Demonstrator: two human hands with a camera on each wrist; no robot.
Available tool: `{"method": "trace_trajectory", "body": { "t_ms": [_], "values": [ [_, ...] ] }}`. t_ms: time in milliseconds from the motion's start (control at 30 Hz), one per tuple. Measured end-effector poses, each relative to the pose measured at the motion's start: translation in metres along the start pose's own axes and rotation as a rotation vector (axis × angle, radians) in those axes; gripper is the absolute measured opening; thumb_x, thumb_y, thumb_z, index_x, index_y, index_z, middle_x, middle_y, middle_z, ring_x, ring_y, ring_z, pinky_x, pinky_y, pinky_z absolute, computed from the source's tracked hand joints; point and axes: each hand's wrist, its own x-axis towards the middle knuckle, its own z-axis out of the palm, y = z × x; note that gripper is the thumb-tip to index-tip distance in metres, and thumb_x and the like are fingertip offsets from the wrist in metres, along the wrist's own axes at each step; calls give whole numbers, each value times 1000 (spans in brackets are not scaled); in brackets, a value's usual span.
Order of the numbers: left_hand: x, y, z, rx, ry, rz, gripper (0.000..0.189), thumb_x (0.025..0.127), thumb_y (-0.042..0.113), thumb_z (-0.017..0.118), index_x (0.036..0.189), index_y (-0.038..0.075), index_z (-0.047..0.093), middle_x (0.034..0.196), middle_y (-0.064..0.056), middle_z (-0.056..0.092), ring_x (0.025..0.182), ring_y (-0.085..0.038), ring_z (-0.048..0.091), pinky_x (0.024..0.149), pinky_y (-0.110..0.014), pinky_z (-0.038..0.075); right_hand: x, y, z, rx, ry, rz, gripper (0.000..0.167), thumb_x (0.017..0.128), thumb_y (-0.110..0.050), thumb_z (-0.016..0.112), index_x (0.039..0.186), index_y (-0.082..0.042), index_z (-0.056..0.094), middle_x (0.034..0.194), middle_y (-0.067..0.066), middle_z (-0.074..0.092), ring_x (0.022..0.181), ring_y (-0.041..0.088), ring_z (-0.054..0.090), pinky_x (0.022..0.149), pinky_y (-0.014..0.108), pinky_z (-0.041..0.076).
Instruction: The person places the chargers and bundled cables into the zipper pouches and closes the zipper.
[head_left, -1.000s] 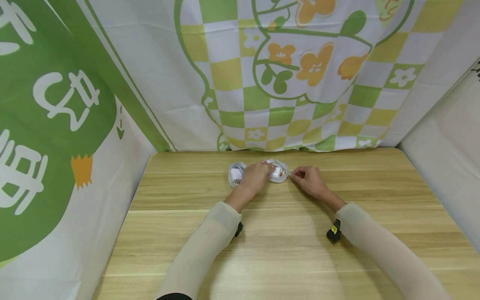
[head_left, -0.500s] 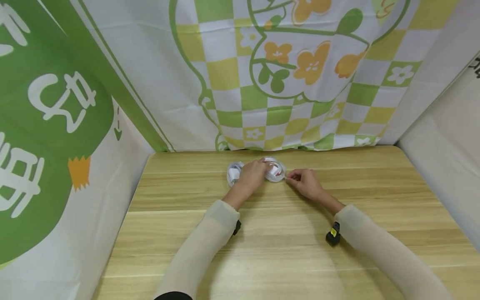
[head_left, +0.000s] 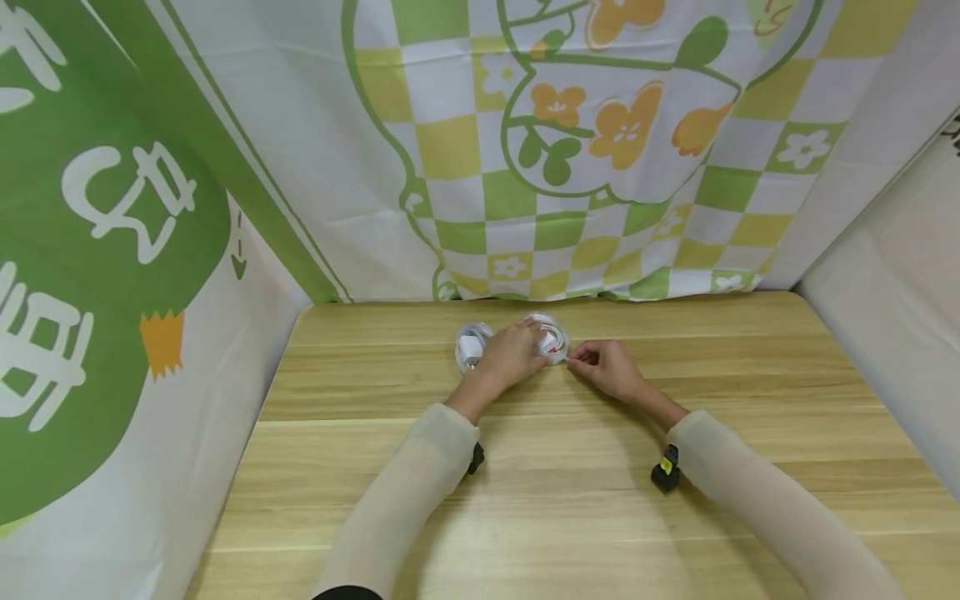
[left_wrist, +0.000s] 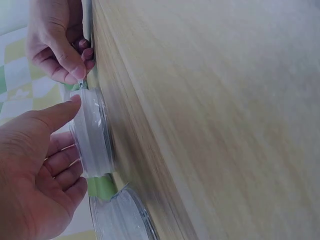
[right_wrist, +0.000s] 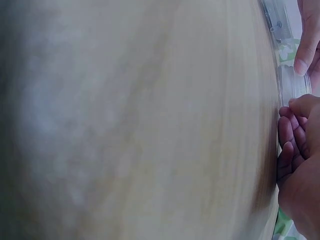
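Observation:
A round clear zip pouch (head_left: 561, 332) stands low on the table near its back edge. White and red contents show through its top. My left hand (head_left: 512, 357) holds it, with the thumb on its rim and the other fingers against its far side in the left wrist view. At the pouch's right side, my right hand (head_left: 611, 368) pinches the small zipper pull (left_wrist: 81, 85) between thumb and forefinger. Left of my left hand lies a second clear round pouch (head_left: 461, 354), partly hidden by that hand, with a white charger block (head_left: 471, 347) inside.
The wood-grain table (head_left: 570, 475) ends at the back against a hanging cloth (head_left: 517, 208) with green and yellow checks. A green-and-white printed panel (head_left: 97, 275) closes off the left side, and a pale panel (head_left: 892, 283) the right.
The right hand has shifted slightly left with the zipper pull. The held pouch has also moved a little left, and the left hand's thumb now reaches further along its near side.

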Motion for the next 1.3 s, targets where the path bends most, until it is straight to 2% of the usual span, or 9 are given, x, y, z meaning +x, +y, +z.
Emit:
{"method": "trace_trajectory", "body": {
  "t_ms": [167,400,700,900,1067,1300],
  "values": [
    [1,0,4,10,24,-2,58,99,43,75,147,12,64,158,-9,54,147,-30,51,117,-44,48,0,-1,0,31,-6,26,6,94,-4,77,93,2,79,85,10,78,76,12,68,68,16,54],
    [3,2,8,27,67,4,57,99,45,74,144,11,66,155,-10,58,140,-32,58,113,-44,51,0,0,1,46,-2,20,5,93,-3,78,92,2,78,83,10,78,74,9,67,66,16,54],
    [5,3,9,53,56,-7,61,99,47,73,146,10,63,157,-13,55,133,-35,63,109,-43,55,1,3,1,71,-26,3,3,93,-1,77,91,2,78,82,8,76,72,3,64,65,16,52],
    [6,3,7,61,50,6,56,100,44,72,143,10,65,154,-10,58,126,-33,67,105,-41,57,2,2,-3,83,-31,20,5,94,-3,78,93,2,79,84,11,78,75,8,66,67,16,53],
    [6,2,7,41,58,12,54,100,43,74,140,9,67,147,-9,64,117,-33,71,98,-40,60,4,3,-8,60,-47,27,6,95,-4,78,92,1,80,84,11,78,74,7,65,66,16,52],
    [6,-1,7,-14,78,19,45,98,41,77,130,9,72,133,-9,72,106,-34,73,88,-42,60,7,5,-14,29,-19,-10,6,93,-3,80,88,1,80,82,9,77,71,6,63,64,17,51]
  ]
}}
